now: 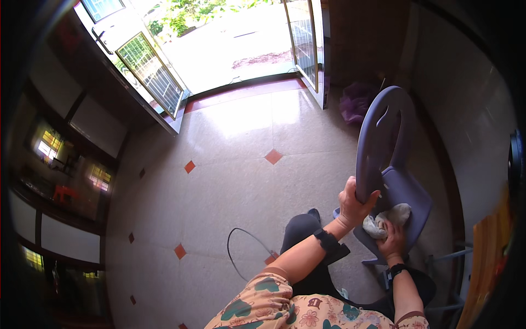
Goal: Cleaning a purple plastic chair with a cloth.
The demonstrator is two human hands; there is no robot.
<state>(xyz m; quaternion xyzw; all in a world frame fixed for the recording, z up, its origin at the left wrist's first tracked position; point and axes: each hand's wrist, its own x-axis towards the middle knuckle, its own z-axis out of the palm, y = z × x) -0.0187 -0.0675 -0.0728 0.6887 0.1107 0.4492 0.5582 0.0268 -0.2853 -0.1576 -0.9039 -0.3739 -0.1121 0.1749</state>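
Observation:
A purple-grey plastic chair stands before me at the right, its oval backrest rising toward the doorway. My left hand grips the lower side edge of the backrest, thumb across it. My right hand presses a crumpled pale cloth against the chair's seat, near the foot of the backrest. The fingers of that hand are partly hidden in the cloth's folds. Dark bands with small devices sit on both wrists.
An open doorway with glazed door leaves lies ahead. A purple plastic bag rests behind the chair. A wooden-topped piece of furniture with metal legs is at the right. A dark cable loops over the tiled floor. Glass-fronted cabinets line the left.

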